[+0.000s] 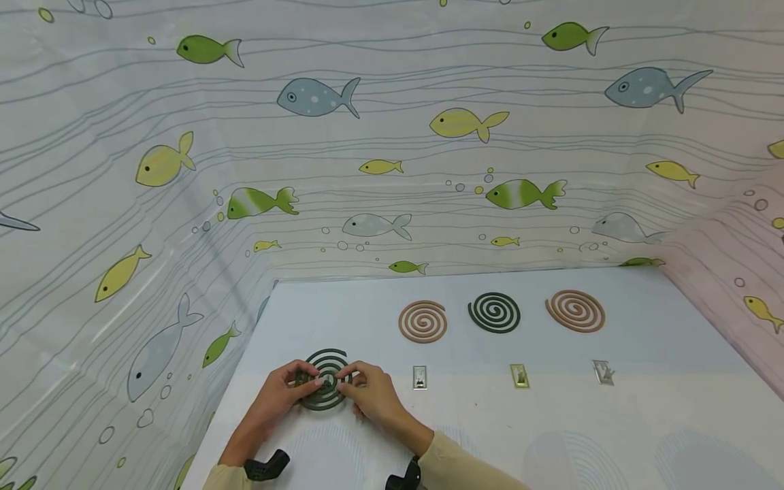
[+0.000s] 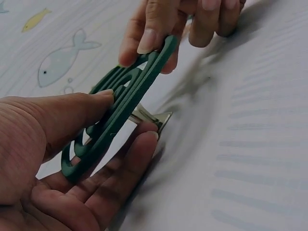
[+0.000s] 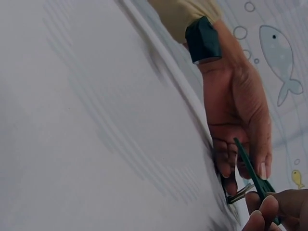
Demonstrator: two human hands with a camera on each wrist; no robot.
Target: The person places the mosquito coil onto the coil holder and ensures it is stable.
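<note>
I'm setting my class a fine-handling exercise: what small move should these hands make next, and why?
Probably steady the metal stand and ease the green coil onto it: the left hand and right hand both hold the coil, and the stand is at its underside, beside the left fingertips.

Head view: illumination is diffuse and moderately bright; source out of frame. The bench [image 1: 343,299] shows a cooler tone along its upper part. The wall covering [image 1: 735,224] takes a pinkish cast at frame right. Left wrist view: dimmer, grey; broad, soft-edged shadows cross the centre. The green coil [image 2: 127,103] renders sharper than the printed fish [image 2: 60,65] at upper left. Right wrist view: dim, bluish; dark shadow borders the left hand [image 3: 236,101] at lower right
</note>
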